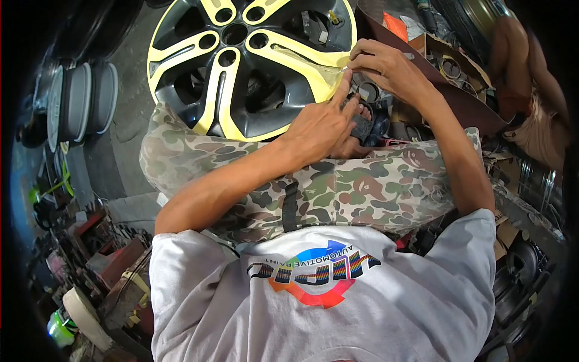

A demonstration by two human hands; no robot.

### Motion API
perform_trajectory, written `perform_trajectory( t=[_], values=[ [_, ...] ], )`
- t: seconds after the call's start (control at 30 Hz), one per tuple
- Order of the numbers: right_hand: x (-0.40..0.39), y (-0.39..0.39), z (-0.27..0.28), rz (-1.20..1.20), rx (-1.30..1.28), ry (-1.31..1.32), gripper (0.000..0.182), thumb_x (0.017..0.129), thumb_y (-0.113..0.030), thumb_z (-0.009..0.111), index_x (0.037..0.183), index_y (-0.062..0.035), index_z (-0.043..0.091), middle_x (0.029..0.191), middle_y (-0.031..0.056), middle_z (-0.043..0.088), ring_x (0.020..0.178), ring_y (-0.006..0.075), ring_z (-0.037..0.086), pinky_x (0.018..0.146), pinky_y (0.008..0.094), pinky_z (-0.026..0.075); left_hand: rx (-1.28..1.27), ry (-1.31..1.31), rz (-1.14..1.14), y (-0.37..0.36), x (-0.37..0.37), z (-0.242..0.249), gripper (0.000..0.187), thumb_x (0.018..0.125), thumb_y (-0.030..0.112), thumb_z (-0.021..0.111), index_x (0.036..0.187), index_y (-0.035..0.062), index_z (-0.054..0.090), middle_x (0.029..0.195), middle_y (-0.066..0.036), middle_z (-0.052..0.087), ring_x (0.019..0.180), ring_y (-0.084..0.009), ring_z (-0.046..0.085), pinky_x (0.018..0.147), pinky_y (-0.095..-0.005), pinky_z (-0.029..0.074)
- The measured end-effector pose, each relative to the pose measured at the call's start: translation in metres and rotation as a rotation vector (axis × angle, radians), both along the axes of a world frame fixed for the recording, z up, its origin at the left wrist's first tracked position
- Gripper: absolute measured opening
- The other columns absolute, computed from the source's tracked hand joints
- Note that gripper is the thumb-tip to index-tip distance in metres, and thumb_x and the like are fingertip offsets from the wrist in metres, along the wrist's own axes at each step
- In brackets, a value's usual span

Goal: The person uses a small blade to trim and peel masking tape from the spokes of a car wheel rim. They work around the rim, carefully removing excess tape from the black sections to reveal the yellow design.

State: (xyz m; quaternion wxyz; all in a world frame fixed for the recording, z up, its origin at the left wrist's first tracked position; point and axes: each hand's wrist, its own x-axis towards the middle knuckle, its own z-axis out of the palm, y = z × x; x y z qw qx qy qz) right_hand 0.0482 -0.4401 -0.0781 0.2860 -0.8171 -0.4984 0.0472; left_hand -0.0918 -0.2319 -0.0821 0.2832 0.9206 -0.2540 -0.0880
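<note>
A black car wheel (pixel 235 66) with yellow-faced spokes and rim edge leans in front of my knees. At its right side, a pale, thin tape-like strip (pixel 326 73) lies over the end of one yellow spoke. My right hand (pixel 386 67) pinches at the strip's edge by the rim, thumb and fingertips together. Just below, my left hand (pixel 322 128) has its index finger stretched out to the same spot, with the other fingers loosely bent and apart. Exactly what lies under the fingertips is too small to make out.
Behind my right hand a cardboard box (pixel 449 63) holds odds and ends. Another person's bare leg (pixel 512 51) is at the far right. Grey wheel rims (pixel 81 102) stand at the left, with a cluttered rack (pixel 114 259) below. A sandalled foot (pixel 362 123) shows beside the wheel.
</note>
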Motion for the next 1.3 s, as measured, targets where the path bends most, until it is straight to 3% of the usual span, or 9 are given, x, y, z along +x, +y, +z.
perform_trajectory(
  t=[0.2,0.63,0.7,0.73,0.8,0.83,0.93,1.07,1.3],
  values=[
    [-0.009,-0.003,0.005,-0.082,0.003,0.152,0.018,0.091,-0.003,0.075,0.109,0.0003,0.074,0.107,0.0083,0.068,0.101,0.0296,0.07,0.087,0.0384,0.056,-0.026,0.028,-0.042,0.002,-0.001,0.003,0.049,0.101,0.022,0.068,0.14,-0.0059,0.061,0.167,-0.039,0.023,0.086,-0.0477,0.074,0.079,-0.0507,0.061],
    [-0.005,0.004,0.002,-0.017,-0.017,-0.06,0.027,0.085,0.002,0.076,0.112,-0.0016,0.071,0.114,0.0087,0.063,0.107,0.0308,0.066,0.088,0.043,0.054,-0.046,0.027,-0.025,0.003,0.002,0.0,0.033,0.1,0.021,0.069,0.124,-0.0019,0.065,0.166,-0.041,0.023,0.083,-0.0484,0.073,0.078,-0.0517,0.061],
    [-0.006,0.004,0.004,0.011,-0.006,-0.123,0.029,0.084,0.003,0.076,0.112,-0.0019,0.07,0.116,0.0089,0.063,0.108,0.0311,0.065,0.089,0.0439,0.054,-0.047,0.021,0.01,0.005,0.004,0.003,0.031,0.099,0.02,0.071,0.123,0.0012,0.065,0.159,-0.033,0.042,0.085,-0.0464,0.073,0.076,-0.0507,0.061],
    [-0.01,0.004,0.008,-0.023,0.001,-0.095,0.026,0.085,0.002,0.075,0.111,-0.0013,0.07,0.113,0.0099,0.063,0.105,0.032,0.066,0.087,0.0441,0.054,-0.046,0.017,0.014,0.007,0.008,0.005,0.031,0.099,0.02,0.071,0.123,0.0012,0.065,0.159,-0.033,0.042,0.085,-0.0464,0.073,0.076,-0.0507,0.061],
    [-0.022,0.004,0.018,-0.052,0.005,-0.066,0.024,0.086,0.001,0.075,0.109,-0.0007,0.07,0.11,0.0108,0.064,0.102,0.0328,0.066,0.086,0.0444,0.054,-0.2,-0.122,0.139,0.016,0.017,0.012,0.034,0.096,0.022,0.076,0.123,0.0038,0.066,0.142,-0.02,0.061,0.087,-0.0431,0.074,0.075,-0.0481,0.061],
    [-0.031,0.003,0.024,-0.102,0.017,0.031,0.019,0.089,-0.003,0.075,0.108,-0.0015,0.071,0.106,0.0119,0.065,0.099,0.0349,0.067,0.084,0.0455,0.054,-0.204,-0.126,0.14,0.021,0.021,0.02,0.034,0.096,0.022,0.076,0.123,0.0038,0.066,0.142,-0.02,0.061,0.087,-0.0431,0.074,0.075,-0.0481,0.061],
    [-0.062,-0.001,0.04,-0.168,0.084,0.232,0.016,0.095,-0.009,0.074,0.106,0.0017,0.071,0.096,0.0161,0.068,0.09,0.0375,0.068,0.08,0.0441,0.054,-0.275,-0.038,0.191,0.033,0.025,0.037,0.037,0.088,0.02,0.085,0.117,0.0016,0.071,0.113,-0.016,0.073,0.083,-0.0351,0.074,0.072,-0.0418,0.06],
    [-0.093,0.001,0.04,-0.235,0.115,0.368,0.016,0.096,-0.01,0.074,0.106,0.0025,0.07,0.095,0.0163,0.069,0.088,0.0364,0.069,0.079,0.0426,0.054,-0.39,0.078,0.055,0.036,0.017,0.03,0.015,0.091,0.012,0.08,0.097,-0.0015,0.077,0.092,-0.017,0.076,0.081,-0.0365,0.072,0.071,-0.0417,0.057],
    [-0.088,0.001,0.031,-0.508,-0.01,0.355,0.014,0.098,-0.009,0.071,0.107,0.0019,0.07,0.095,0.0169,0.068,0.085,0.037,0.07,0.078,0.0432,0.054,-0.259,0.117,0.152,0.055,0.031,0.038,0.022,0.093,0.019,0.078,0.093,-0.0028,0.075,0.086,-0.022,0.072,0.077,-0.0395,0.071,0.069,-0.0443,0.054]
  ],
)
